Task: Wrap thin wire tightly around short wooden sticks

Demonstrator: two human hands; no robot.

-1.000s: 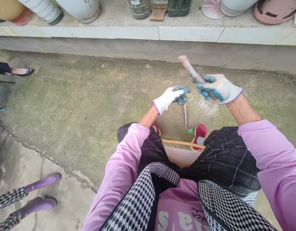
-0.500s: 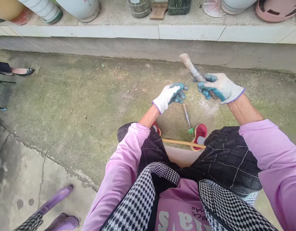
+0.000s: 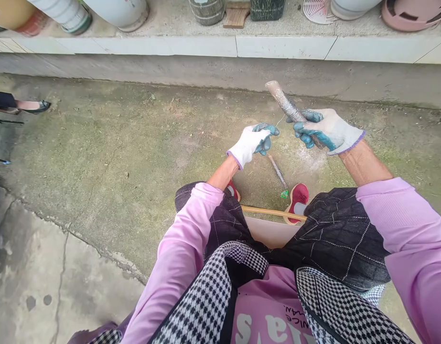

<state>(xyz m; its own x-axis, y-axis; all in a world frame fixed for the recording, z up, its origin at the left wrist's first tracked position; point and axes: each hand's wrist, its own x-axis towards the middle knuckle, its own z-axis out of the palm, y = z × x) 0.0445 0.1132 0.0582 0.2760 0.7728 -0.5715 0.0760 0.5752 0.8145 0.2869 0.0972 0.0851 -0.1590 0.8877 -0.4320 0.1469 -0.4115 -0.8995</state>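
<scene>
My right hand [image 3: 322, 129], in a white glove with blue-green coated fingers, is wrapped round a thick stick [image 3: 287, 106] wound with silvery wire. The stick tilts up to the left, and its pale end is bare. A thin strand of wire [image 3: 280, 120] runs from it to my left hand [image 3: 258, 141], gloved alike, whose fingers are pinched on the strand. Below the left hand is a thinner wire-wound stick [image 3: 278, 173] with a green lower end. Whether it hangs or rests on the ground, I cannot tell.
A yellowish rod [image 3: 263, 210] crosses between my knees, near a red shoe [image 3: 299, 200]. Ahead, a raised ledge [image 3: 202, 46] bears pots, a wooden block [image 3: 236, 16] and a pink round fan-like grille [image 3: 316, 10]. Another person's foot [image 3: 37, 106] is at the left.
The thinner stick's upper end has swung slightly left. My left fingers have shifted a little, while my right hand stays almost still. Another person's purple-booted legs at lower left have moved right, mostly out of view.
</scene>
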